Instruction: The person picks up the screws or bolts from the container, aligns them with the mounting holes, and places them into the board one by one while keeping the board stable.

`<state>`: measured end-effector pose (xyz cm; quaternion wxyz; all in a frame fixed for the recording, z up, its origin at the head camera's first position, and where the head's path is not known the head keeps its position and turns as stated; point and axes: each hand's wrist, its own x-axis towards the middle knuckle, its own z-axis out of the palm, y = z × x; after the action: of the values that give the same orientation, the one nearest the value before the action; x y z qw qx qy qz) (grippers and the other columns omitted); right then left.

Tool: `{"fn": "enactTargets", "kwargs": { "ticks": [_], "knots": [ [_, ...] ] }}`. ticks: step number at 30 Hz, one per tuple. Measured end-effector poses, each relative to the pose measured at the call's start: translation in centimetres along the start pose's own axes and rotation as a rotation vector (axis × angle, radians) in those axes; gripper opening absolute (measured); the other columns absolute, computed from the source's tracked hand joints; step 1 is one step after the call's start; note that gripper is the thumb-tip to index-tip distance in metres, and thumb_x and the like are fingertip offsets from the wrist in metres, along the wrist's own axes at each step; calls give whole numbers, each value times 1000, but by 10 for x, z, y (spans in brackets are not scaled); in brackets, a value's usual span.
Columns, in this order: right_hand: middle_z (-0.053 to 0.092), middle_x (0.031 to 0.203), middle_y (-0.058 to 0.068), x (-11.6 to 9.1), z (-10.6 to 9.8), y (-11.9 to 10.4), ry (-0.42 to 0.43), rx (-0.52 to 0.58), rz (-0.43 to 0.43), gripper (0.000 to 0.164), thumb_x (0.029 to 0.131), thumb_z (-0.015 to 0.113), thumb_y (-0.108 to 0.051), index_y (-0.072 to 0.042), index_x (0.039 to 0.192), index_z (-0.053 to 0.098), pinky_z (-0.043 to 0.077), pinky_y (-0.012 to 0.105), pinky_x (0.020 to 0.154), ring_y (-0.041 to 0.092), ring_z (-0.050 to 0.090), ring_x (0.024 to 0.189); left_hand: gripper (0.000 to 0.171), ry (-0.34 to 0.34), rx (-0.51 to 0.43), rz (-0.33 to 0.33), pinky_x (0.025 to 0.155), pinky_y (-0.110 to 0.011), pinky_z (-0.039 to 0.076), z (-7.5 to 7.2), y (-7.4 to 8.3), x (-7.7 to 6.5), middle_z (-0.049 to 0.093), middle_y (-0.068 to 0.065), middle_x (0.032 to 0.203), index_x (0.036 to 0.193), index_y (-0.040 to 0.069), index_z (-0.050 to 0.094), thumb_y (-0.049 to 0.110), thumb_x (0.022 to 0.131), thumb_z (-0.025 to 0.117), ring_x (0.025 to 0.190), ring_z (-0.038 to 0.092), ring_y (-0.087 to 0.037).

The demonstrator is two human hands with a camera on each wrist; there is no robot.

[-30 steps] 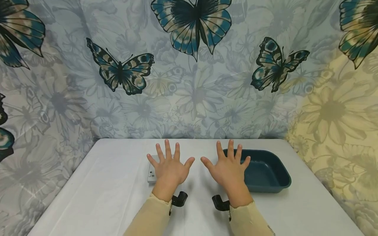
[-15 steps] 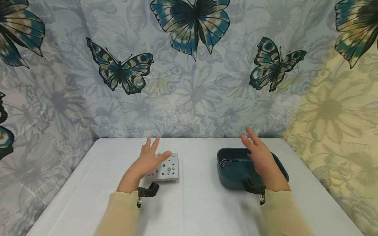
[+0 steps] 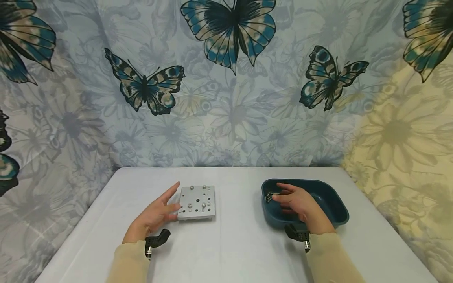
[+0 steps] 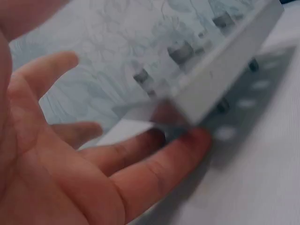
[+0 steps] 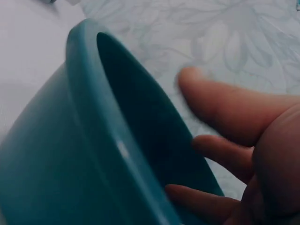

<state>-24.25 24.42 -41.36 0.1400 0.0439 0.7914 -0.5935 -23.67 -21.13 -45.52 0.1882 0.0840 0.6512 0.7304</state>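
My left hand is at the left edge of a grey metal plate with holes and several bolts. Its fingers are spread; in the left wrist view two fingertips reach the plate's lower edge, one partly beneath it. Bolt ends show under the plate, which stands raised off the table. My right hand is over the dark blue bin, its fingers extended and slightly bent, nothing seen in them. Beside those fingertips, a few small metal bolts lie at the bin's left end, partly hidden by the hand.
A white cloth covers the table. Butterfly-patterned fabric hangs behind the table and along its sides. Black wrist mounts stick out inward from both sleeves.
Both hands, first spread over the middle, have moved apart and then lowered. The left has come to the plate's left edge; the right has reached down into the bin.
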Motion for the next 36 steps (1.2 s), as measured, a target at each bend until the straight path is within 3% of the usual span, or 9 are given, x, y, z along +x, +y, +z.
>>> {"fn": "enactTargets", "kwargs": {
  "ticks": [4, 9, 19, 22, 28, 36],
  "knots": [
    [36, 150, 30, 6, 4, 5, -9, -85, -16, 70, 89, 77, -15, -3, 150, 44, 52, 50, 88, 39, 61, 112, 86, -52, -7, -8, 93, -37, 51, -5, -12, 2, 15, -20, 162, 161, 16, 20, -5, 92, 66, 127, 50, -28],
    [52, 136, 26, 14, 11, 16, -8, -188, -40, 59, 84, 79, -7, 1, 138, 57, 57, 44, 78, 26, 66, 95, 82, -101, 3, 3, 94, -34, 50, -8, -19, 2, -8, -5, 166, 159, 3, 21, -8, 91, 66, 133, 44, -25],
    [60, 125, 25, 26, 16, 22, 23, -393, -116, 46, 80, 79, -1, 4, 124, 67, 58, 38, 66, 22, 66, 81, 83, -51, 20, -18, 94, -35, 50, -9, -23, 4, -6, 1, 166, 158, 4, 25, -8, 88, 69, 134, 43, -25],
    [62, 124, 23, 30, 16, 22, 9, -529, -171, 39, 81, 80, -5, 0, 119, 71, 56, 39, 71, 23, 65, 86, 83, -29, 19, -28, 94, -35, 50, -9, -25, 4, -5, 1, 166, 158, 5, 27, -8, 87, 69, 135, 42, -27],
    [66, 118, 19, 36, 16, 19, 7, -796, -264, 29, 83, 78, -12, -7, 112, 76, 45, 53, 97, 40, 57, 115, 83, -36, 20, -13, 95, -36, 50, -9, -25, 3, -8, -2, 166, 158, 2, 25, -10, 88, 68, 136, 42, -28],
    [69, 112, 15, 38, 18, 18, 53, -940, -311, 25, 83, 79, -12, -11, 107, 78, 46, 55, 95, 40, 60, 111, 85, -46, 28, -8, 94, -35, 50, -10, -23, 7, -8, -1, 166, 158, 3, 24, -8, 88, 70, 133, 44, -26]
  ]
}}
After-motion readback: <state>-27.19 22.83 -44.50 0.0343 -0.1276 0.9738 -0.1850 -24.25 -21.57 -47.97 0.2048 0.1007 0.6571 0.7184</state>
